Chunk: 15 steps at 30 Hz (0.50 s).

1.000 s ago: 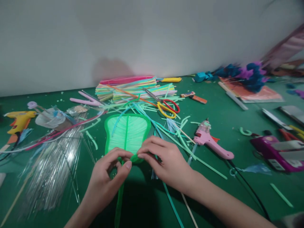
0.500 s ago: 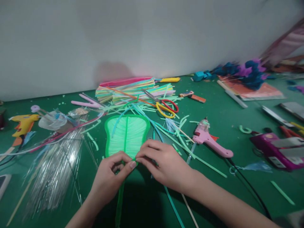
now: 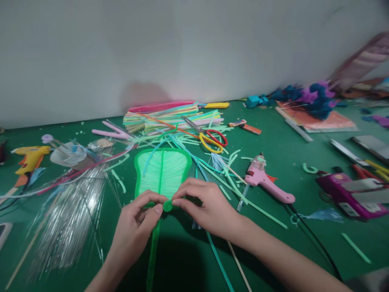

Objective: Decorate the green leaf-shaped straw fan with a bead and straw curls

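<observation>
A green leaf-shaped craft piece (image 3: 162,170) made of straws lies flat on the green table (image 3: 273,138), its long stem running toward me. My left hand (image 3: 138,227) and my right hand (image 3: 203,207) meet at the leaf's near end. Both pinch a small rolled green strip (image 3: 167,205) at the leaf's base between thumb and fingertips.
A stack of coloured straws (image 3: 170,115) and red-and-yellow scissors (image 3: 209,138) lie behind the leaf. A pink glue gun (image 3: 267,182) with its cord lies to the right, a yellow glue gun (image 3: 28,156) far left. Clear thin sticks (image 3: 69,219) lie left; a magenta tool (image 3: 349,194) right.
My hands shifted slightly at the leaf's base, turning the green strip so its round rolled end now shows between my fingertips. The view drifted a little.
</observation>
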### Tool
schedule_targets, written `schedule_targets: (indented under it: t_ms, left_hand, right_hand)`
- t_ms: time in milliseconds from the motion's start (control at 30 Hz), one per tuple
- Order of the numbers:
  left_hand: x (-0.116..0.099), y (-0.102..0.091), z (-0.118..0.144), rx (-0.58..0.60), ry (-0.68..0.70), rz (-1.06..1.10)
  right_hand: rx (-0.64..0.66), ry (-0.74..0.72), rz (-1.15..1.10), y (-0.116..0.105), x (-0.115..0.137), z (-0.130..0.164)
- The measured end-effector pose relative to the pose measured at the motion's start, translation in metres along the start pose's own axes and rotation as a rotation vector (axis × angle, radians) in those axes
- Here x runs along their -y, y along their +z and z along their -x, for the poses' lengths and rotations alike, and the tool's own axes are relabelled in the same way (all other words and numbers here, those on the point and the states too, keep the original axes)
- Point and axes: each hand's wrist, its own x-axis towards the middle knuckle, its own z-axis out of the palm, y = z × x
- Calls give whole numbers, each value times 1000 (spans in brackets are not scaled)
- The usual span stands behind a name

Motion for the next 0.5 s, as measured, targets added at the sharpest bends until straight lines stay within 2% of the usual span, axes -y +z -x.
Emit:
schedule_targets:
  t_ms: [133, 267, 333, 500]
  left_hand:
    - [4, -3, -3, 166, 56, -128]
    - [12, 3, -5, 320, 108, -121]
    - [14, 4, -7, 329, 92, -92]
    - [19, -1, -9, 260, 87, -27]
  right_hand:
    - [143, -14, 79, -12, -2, -2]
    - [207, -6, 72, -13, -3, -2]
    - [170, 17, 64, -15, -3, -2]
    - [94, 83, 68, -18, 1, -4]
